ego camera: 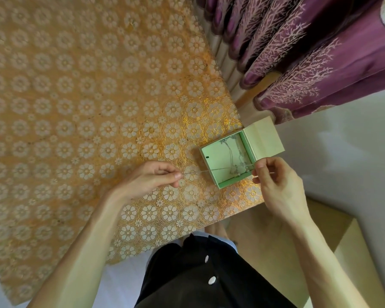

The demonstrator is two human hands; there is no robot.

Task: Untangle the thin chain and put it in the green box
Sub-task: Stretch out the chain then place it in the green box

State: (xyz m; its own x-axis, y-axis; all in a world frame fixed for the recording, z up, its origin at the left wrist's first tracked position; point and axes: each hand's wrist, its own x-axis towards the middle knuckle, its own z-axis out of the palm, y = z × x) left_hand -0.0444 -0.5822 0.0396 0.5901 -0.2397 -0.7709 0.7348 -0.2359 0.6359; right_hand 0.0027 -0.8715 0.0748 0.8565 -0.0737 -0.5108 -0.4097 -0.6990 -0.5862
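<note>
— What is your tablecloth (87, 96) made of?
— It looks to me like plastic, embossed and a little glossy.
— And the rest?
— My green box (235, 182) is matt card, its lid (265, 138) also. The chain (200, 171) is fine silvery metal; the curtain (320, 63) is cloth with a soft sheen.

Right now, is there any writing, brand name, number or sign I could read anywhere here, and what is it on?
No readable text anywhere in this view.
green box: one small dark mark inside, by the left wall; too small to tell if it is print.
lid: faint lines, too blurred to read.
thin chain: no tag visible.
tablecloth and curtain: flower and branch patterns only, no letters.
</note>
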